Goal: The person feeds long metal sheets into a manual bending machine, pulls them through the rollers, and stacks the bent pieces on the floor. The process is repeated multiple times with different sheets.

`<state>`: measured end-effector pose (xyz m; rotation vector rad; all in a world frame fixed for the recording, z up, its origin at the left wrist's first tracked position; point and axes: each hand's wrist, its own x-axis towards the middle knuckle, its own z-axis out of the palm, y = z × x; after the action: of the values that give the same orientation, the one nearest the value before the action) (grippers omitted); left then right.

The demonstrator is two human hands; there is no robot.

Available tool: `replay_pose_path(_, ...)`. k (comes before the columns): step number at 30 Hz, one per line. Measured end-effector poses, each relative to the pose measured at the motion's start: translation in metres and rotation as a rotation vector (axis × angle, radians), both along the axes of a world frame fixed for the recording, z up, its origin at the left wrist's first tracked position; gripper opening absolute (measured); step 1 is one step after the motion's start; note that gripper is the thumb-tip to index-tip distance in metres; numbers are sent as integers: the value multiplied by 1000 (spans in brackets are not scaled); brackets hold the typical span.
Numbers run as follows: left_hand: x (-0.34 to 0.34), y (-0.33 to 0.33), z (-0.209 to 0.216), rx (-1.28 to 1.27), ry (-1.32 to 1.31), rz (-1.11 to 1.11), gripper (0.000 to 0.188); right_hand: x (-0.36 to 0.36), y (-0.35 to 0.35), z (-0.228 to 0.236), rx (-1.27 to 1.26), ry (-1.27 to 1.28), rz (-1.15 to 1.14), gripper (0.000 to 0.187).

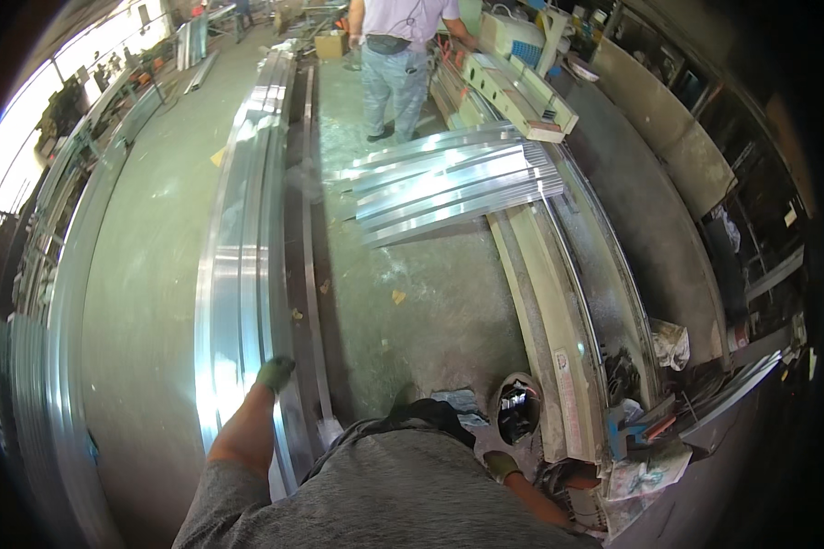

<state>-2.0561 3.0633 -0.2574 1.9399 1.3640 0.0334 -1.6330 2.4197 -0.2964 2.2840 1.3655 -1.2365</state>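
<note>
My left hand (276, 373), in a dark green glove, is over the right edge of a long stack of shiny ribbed metal profiles (236, 274). Whether it touches the metal is unclear, and its fingers are too small and dark to read. Low beside my right hip is my right hand (501, 465), gloved too, with its fingers pointing down and partly lost to view. Just beyond it stands a round, pale-rimmed container (529, 380) with dark, glossy contents. A crumpled bluish sheet (462, 403) lies to the left of that container.
Shorter ribbed metal sheets (449, 183) lie crosswise ahead, their right end on a long beige machine bed (545, 311). A person (398, 73) stands beyond them, one arm reaching toward the machine. A narrow metal strip (313, 256) runs along the floor; more long profiles (73, 366) line the left.
</note>
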Motion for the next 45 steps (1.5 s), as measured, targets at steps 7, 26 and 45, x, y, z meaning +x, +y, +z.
replay_pose_path(7,211,111,37,-125,-59,-2,45,75,81,-62,-281,57,-4,38)
replay_pose_path(26,522,367,-15,74,264,-152,71,486,492,12,281,52,-1121,48)
replay_pose_path(45,1248,562,-100,255,259,-846,102,680,766,-34,299,289,-1429,60)
